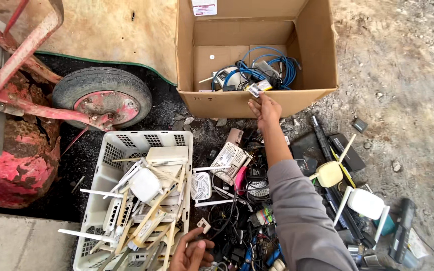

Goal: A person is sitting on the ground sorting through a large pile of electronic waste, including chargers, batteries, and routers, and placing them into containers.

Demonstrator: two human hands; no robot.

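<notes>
Reaching toward twelve o'clock, the right hand (264, 109) pinches a small adapter (257, 88) in its fingertips over the front wall of the cardboard box (237, 103). Inside that box lie coiled blue cables (277, 62) and a few pale devices. At six o'clock the left hand (192, 253) curls loosely around a dark item I cannot make out, just beside the white crate (107, 160), which is heaped with white routers (146, 184) and their antennas. At nine o'clock stands a red wheelbarrow (21, 125).
</notes>
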